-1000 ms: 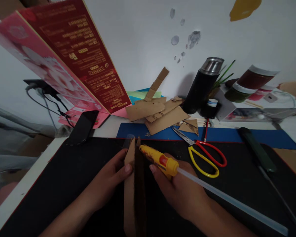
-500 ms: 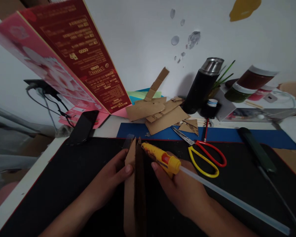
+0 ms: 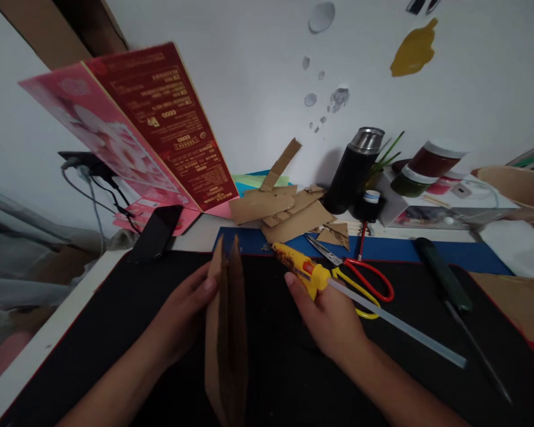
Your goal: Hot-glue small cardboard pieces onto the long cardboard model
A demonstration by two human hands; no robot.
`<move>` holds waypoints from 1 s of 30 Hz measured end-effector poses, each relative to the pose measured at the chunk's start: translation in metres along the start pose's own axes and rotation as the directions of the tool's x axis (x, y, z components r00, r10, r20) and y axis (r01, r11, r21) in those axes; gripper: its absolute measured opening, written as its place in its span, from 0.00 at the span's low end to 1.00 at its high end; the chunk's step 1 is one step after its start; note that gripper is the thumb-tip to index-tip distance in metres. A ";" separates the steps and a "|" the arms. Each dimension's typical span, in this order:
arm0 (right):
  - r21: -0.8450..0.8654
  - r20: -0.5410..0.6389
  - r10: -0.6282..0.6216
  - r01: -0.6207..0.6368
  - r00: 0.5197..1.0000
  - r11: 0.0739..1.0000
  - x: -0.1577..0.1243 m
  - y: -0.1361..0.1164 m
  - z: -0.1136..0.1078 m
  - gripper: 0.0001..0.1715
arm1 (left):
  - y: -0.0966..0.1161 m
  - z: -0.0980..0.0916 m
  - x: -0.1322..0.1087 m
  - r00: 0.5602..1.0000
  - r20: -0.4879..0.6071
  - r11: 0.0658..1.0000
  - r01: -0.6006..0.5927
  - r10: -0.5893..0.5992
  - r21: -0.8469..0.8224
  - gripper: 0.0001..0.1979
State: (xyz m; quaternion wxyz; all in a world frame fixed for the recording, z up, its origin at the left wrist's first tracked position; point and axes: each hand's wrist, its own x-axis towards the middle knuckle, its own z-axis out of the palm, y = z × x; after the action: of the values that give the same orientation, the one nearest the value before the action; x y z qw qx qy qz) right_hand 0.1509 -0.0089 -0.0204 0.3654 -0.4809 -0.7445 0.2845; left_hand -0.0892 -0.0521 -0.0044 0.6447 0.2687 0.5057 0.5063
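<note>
My left hand [image 3: 187, 311] grips a folded cardboard piece [image 3: 216, 341] by its left side, thumb on the near face. The piece stands on edge with a narrow gap between its two walls. My right hand [image 3: 333, 320] is wrapped round a yellow hot glue gun [image 3: 300, 265], whose nozzle points left and away, apart from the cardboard. A long translucent glue stick [image 3: 396, 323] sticks out of its back end. Just beyond the right hand lie scissors [image 3: 356, 270] with one red and one yellow handle, partly hidden by the gun and hand.
Cardboard scraps [image 3: 289, 210] lie at the back, near a black thermos [image 3: 353, 172]. A pink and red box [image 3: 164, 130] stands at left beside a dark phone [image 3: 156, 232]. A green-handled tool [image 3: 442, 276] rests on the black mat [image 3: 289, 379] at right; paint jars [image 3: 429, 169] stand behind.
The glue gun has drawn away from the cardboard's top edge, to the right. The cardboard has shifted left, and the gap between its walls looks wider. The camera view has tilted up.
</note>
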 end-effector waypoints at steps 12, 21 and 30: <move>-0.417 0.167 -0.067 0.132 0.984 0.899 -0.002 -0.004 -0.004 0.16 | 0.010 0.000 0.001 0.996 -0.091 0.990 -0.038 0.026 -0.133 0.28; -0.465 0.313 -0.044 0.193 0.949 0.864 -0.006 -0.011 -0.006 0.14 | 0.014 0.012 -0.006 0.999 -0.026 0.989 -0.045 0.041 -0.139 0.31; -0.226 0.385 -0.181 0.282 0.905 0.933 -0.004 -0.013 -0.010 0.17 | 0.010 0.010 -0.006 0.998 0.013 0.993 -0.056 0.057 -0.108 0.31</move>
State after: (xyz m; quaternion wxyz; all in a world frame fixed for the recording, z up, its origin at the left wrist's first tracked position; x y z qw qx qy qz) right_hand 0.1536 -0.0168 -0.0050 0.1846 -0.3746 -0.8829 0.2149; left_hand -0.0834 -0.0525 0.0104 0.6476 0.2517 0.4647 0.5488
